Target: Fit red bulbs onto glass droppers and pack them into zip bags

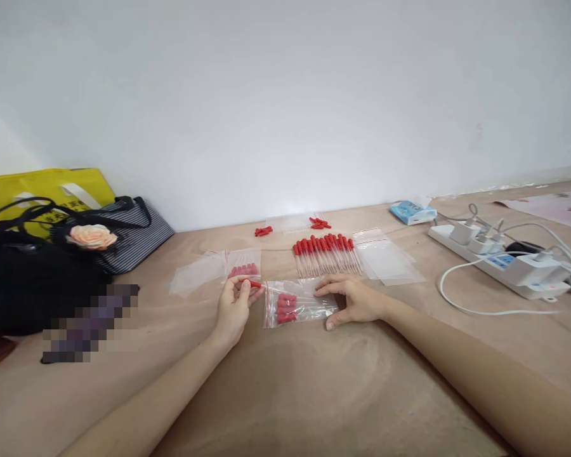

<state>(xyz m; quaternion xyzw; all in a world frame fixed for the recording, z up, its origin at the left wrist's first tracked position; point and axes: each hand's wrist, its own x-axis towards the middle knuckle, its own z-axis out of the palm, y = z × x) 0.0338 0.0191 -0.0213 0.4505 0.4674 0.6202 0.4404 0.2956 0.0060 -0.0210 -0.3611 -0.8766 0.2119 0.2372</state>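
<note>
My left hand pinches a small red rubber bulb at the left edge of a clear zip bag. Inside that bag lie several droppers, their red bulbs toward the left end. My right hand rests on the right end of the bag, fingers and thumb apart. Behind the bag, several droppers with red bulbs lie in a row. Another clear bag with red bulbs in it sits behind my left hand.
Loose red bulbs lie near the wall, with more beside them. Flat bags lie right of the droppers. A tissue pack and a corded power strip are at the right; a striped bag is at the left.
</note>
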